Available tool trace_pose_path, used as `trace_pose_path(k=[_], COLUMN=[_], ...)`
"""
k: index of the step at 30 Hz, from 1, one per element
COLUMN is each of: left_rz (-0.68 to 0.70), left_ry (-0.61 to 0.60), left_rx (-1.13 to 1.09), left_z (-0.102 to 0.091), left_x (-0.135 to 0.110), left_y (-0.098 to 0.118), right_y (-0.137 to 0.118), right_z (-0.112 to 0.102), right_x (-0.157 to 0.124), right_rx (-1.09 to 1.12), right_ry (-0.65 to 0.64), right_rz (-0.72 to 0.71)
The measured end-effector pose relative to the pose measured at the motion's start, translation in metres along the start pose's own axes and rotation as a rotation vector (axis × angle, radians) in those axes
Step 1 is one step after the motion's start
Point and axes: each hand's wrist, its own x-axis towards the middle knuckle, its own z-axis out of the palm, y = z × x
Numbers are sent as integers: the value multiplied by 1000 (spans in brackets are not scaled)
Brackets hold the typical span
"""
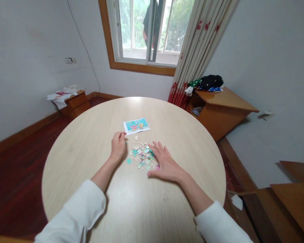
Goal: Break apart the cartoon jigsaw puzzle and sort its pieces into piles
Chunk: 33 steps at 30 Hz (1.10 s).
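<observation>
Loose jigsaw puzzle pieces [142, 153] lie in a small heap on the round table, some teal or multicoloured, others pale side up. Left of the heap, my left hand [118, 145] is closed with thumb and fingers pressed together; what they hold, if anything, is too small to make out. Its fingertips are close to the lower left corner of a picture sheet [136, 126], which shows cartoon figures on blue. My right hand [166, 161] is spread open at the right side of the heap, its fingers over or against the nearest pieces.
The round pale wooden table [147, 209] fills the middle. Beyond it are a window [152, 33] and a curtain [205, 30]. A wooden cabinet [223, 108] with clothes [210, 82] stands at right, a small drawer unit [78, 103] at left. Part of a person [149, 25] shows outside.
</observation>
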Motion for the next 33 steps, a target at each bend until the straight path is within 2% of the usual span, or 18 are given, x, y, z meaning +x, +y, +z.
trace_pose_path(k=[3,5,9,13,16,20,23,25,29,31,33], left_rz=[-51,-80,-159,-293,-369,-380,-305,-169,190,284,307], left_ry=[-36,-80,-190,-277,-280,-193,-142,-171,-402,-503,-539], left_rx=[30,-23,-239,-488,-601,-622,-471,-266,127,275,361], left_z=[0,4,16,23,21,14,8,4,2,2,4], left_x=[4,2,-6,-12,-10,-4,-1,-3,-12,-17,-19], left_y=[-6,-7,0,7,8,6,3,1,1,1,0], right_y=[-4,-5,-5,4,12,22,26,27,28,27,27], right_z=[10,17,25,28,30,32,33,33,32,31,29], right_x=[-5,2,28,50,60,68,74,79,84,84,83], right_rx=[-103,-147,-174,-121,-26,53,64,78,151,195,242], right_ry=[-64,-55,8,95,206,311,336,359,421,456,491], right_rz=[2,25,34,-13,-77,-72,-60,-43,-10,4,21])
